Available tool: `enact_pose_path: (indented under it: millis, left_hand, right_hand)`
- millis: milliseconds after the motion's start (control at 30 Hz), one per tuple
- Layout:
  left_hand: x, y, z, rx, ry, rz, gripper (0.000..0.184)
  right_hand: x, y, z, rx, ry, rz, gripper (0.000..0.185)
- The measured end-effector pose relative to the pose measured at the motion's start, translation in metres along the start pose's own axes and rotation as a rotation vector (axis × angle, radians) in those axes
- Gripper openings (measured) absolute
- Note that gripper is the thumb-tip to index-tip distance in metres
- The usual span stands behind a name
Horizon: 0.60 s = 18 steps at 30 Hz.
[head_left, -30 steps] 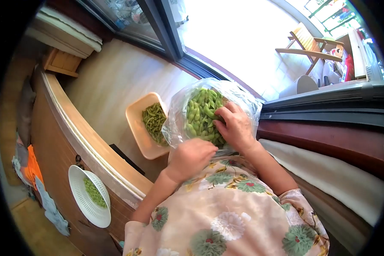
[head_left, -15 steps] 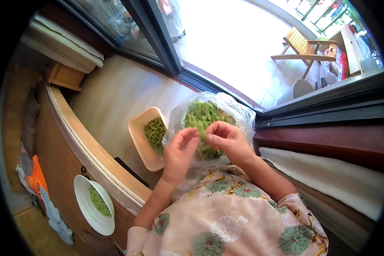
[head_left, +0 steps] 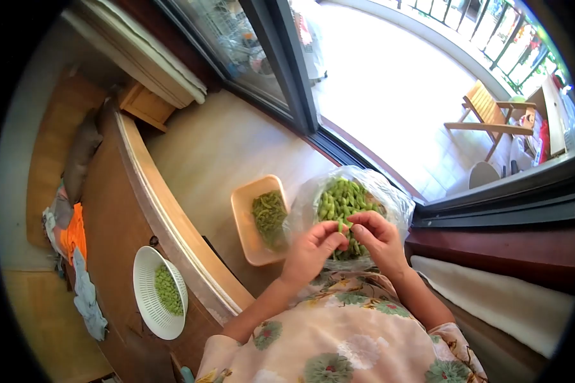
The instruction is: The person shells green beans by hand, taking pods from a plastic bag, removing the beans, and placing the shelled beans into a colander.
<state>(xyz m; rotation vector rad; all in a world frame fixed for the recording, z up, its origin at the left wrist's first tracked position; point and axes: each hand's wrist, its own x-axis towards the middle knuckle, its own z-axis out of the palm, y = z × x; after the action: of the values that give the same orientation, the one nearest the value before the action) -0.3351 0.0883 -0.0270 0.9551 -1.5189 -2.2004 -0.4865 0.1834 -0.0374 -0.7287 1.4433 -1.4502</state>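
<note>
1 bright-green pod, now lower between fingers

Below the bare hands spreads a pale peach top printed with red-centred grey-green flowers, white blooms and yellowish sprigs. Its short sleeves, well behind the hands, match; the cloth looks thin, though blur leaves that uncertain.
</note>
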Motion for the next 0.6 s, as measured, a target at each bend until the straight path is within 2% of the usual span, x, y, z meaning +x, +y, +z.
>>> enact_pose_path:
  millis: [33,67,300,433,500,600]
  left_hand:
    - [-0.002,-0.005,0.003,0.090,0.056,-0.026,0.023]
    - [-0.003,-0.010,0.006,0.050,0.025,0.013,0.024]
    - [-0.003,-0.024,0.001,0.157,0.026,0.106,0.026]
    - [-0.005,-0.012,0.002,0.366,0.037,0.130,0.022]
    - [-0.005,-0.016,0.001,0.432,0.060,0.217,0.021]
    - [-0.003,-0.017,0.001,0.496,0.052,0.254,0.019]
  right_hand:
    - [0.001,-0.003,0.001,-0.006,-0.016,-0.031,0.017]
    - [0.001,-0.007,0.002,-0.162,-0.027,-0.148,0.014]
    - [-0.002,-0.008,0.003,-0.190,-0.027,-0.080,0.011]
    - [-0.001,-0.004,0.001,-0.155,-0.053,-0.084,0.010]
    - [-0.002,-0.006,-0.001,-0.158,-0.058,-0.064,0.010]
    - [-0.003,0.007,-0.001,0.022,-0.049,0.039,0.011]
